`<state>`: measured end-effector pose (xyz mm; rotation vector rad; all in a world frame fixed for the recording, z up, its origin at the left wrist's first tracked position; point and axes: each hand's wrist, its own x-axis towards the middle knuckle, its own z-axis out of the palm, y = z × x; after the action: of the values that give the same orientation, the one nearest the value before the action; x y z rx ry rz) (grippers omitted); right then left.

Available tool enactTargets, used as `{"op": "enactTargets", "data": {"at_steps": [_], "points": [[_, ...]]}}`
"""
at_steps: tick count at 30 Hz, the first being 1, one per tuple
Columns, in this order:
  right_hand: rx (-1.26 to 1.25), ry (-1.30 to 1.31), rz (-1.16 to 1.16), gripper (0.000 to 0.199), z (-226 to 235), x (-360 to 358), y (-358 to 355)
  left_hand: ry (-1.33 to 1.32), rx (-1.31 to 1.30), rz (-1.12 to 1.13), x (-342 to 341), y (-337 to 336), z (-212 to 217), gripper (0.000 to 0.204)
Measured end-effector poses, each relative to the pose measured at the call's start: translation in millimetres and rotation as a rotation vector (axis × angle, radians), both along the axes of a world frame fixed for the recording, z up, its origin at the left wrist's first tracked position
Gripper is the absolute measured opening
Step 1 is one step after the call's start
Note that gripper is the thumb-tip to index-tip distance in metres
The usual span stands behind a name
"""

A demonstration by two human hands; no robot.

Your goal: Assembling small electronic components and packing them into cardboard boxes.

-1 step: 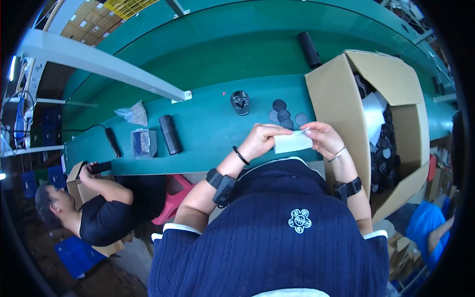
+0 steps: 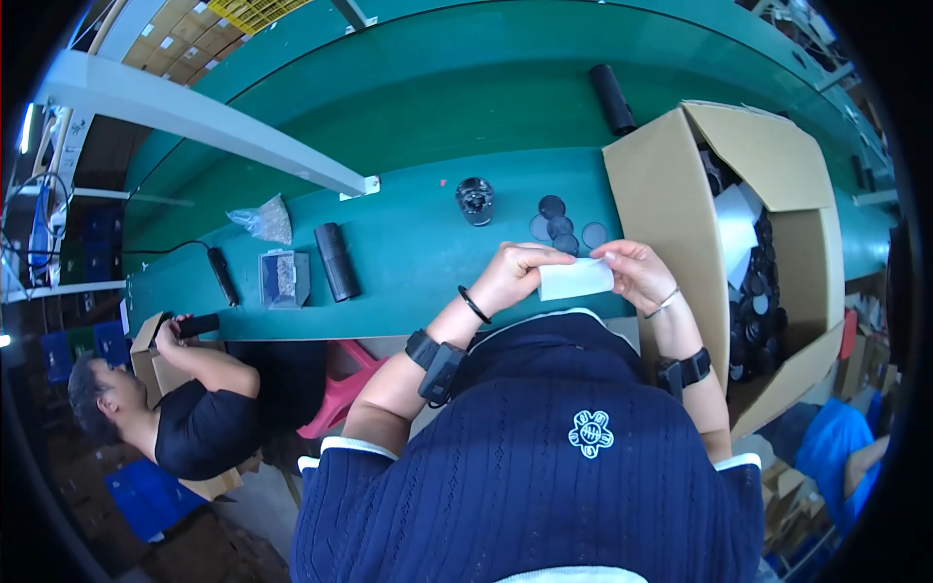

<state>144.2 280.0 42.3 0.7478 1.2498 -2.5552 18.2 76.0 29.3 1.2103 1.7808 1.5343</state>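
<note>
A small white sheet point(image 2: 573, 281), which looks like paper or a label, is stretched between my two hands above the bench's near edge. My left hand point(image 2: 518, 269) pinches its upper left side between thumb and fingers. At the upper right corner, my right hand point(image 2: 639, 276) has its thumb and fingertips closed on the same sheet. Just beyond the sheet lie several dark round discs point(image 2: 561, 227) on the green bench point(image 2: 408, 233). A small dark, shiny round container point(image 2: 475, 202) stands farther left of the discs.
A cardboard box point(image 2: 663, 204) of black discs stands open at right. Leftward are a black cylinder point(image 2: 336, 262), clear bin point(image 2: 284, 279), plastic bag point(image 2: 264, 222) and corded tool point(image 2: 222, 278). Another cylinder point(image 2: 611, 99) lies behind. A co-worker point(image 2: 199, 418) sits left; a metal post point(image 2: 233, 136) crosses.
My right fingertips have shifted slightly at the sheet's corner, and its upper edge looks less folded. Both hands stay on the sheet. The view has moved very little.
</note>
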Motion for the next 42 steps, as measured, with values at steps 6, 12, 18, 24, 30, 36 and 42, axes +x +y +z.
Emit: {"op": "enactTargets", "data": {"at_steps": [6,12,18,24,30,36,42], "points": [[0.203,0.028,0.018,0.013,10.1,-19.0,3.8,-0.321,0.164,0.403,-9.1,-38.0,-20.9,0.053],[0.400,0.197,0.088,0.018,27.0,-50.4,14.7,0.321,-0.092,0.552,-76.7,-42.0,-59.8,0.079],[0.461,0.344,0.125,0.015,37.9,-80.1,12.2,-0.237,-0.013,0.224,-62.1,-8.8,-40.8,0.066],[1.075,0.335,0.412,0.011,28.8,-86.9,15.1,-0.273,-0.129,0.146,-22.7,-3.5,-55.8,0.075],[1.476,0.551,0.543,0.013,51.5,-85.8,-4.3,-0.294,-0.054,0.114,-16.8,-7.7,-64.4,0.067],[1.670,0.657,0.667,0.020,61.6,-87.0,-23.4,-0.421,-0.146,0.143,-16.7,-7.5,-75.7,0.068],[1.683,0.708,0.832,0.029,55.8,-86.7,-42.0,-0.096,-0.125,0.163,-7.5,-11.4,-77.2,0.073]]}}
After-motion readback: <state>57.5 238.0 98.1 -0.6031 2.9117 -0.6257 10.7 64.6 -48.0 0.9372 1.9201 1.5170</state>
